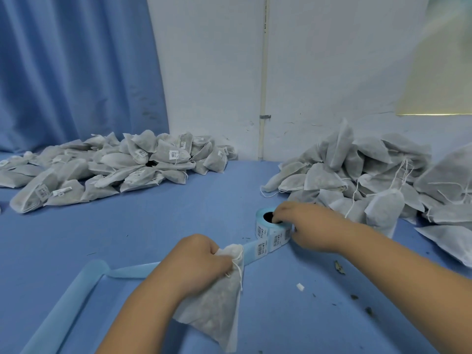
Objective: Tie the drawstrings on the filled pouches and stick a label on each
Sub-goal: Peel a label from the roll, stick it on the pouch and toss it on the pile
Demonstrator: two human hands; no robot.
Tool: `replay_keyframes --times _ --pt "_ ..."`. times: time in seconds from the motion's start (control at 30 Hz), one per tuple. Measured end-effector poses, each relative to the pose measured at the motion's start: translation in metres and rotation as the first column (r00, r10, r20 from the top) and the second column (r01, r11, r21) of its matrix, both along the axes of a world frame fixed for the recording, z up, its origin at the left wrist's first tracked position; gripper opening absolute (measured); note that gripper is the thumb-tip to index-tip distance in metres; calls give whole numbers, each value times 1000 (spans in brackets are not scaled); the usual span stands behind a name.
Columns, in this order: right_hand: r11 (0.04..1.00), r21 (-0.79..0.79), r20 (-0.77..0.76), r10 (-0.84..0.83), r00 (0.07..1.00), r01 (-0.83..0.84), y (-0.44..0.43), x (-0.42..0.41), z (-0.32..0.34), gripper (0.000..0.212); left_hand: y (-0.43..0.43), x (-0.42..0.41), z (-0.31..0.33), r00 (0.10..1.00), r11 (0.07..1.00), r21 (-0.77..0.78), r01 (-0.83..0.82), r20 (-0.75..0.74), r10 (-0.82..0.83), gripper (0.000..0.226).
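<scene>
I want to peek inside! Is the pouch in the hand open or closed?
Closed. The pouch has its neck bunched tight in the left grip, string dangling. Knotted or not, cannot tell.

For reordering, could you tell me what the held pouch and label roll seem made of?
The held pouch looks like thin matte non-woven fabric: translucent, dark filling showing through. The label roll seems paper: white printed labels on smooth light-blue backing.

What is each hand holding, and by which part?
The left hand grips a filled pouch at its gathered neck; the right hand holds the label roll, fingers hooked into its core.
</scene>
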State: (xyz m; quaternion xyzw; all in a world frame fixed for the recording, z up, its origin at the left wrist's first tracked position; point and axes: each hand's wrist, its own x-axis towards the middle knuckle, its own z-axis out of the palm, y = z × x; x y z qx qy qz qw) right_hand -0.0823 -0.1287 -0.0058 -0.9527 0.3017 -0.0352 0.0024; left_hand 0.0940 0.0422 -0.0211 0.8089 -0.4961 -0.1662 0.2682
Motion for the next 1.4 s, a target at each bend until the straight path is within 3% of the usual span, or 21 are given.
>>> replay_keyframes --times 0.07,0.17,0.23,0.3,0.43,0.87,1.13,1.3,1.4 --pt "999 -23 202 -37 979 43 13 -1 -4 37 -1 0 0 1000 1000 6 11 1 -11 27" --pt "989 143 381 -83 921 30 40 6 -15 27 -1 -1 0 1000 1000 9 20 10 -20 26" --pt "968 249 347 -111 931 23 54 14 -24 30 0 -1 1 1000 1000 7 22 17 -22 27" --pt "967 252 330 -117 937 32 61 20 -32 30 0 -1 1 999 1000 4 23 29 -23 32" --pt "961 267 404 -179 897 71 60 25 -37 6 0 -1 0 999 1000 -1 29 23 -29 32" --pt "906 415 519 -312 796 85 63 21 -39 22 0 -2 0 998 999 7 47 30 -47 43" --pt "769 632 561 -536 632 91 68 14 -36 28 0 0 0 998 998 -8 54 13 -54 29" --pt "738 671 590 -589 552 70 75 -8 -27 29 2 0 5 998 994 -105 20 -60 -26 18" --pt "787 616 640 -534 552 47 82 -28 -23 32 2 -6 10 972 969 -245 -39 -233 -19 23"
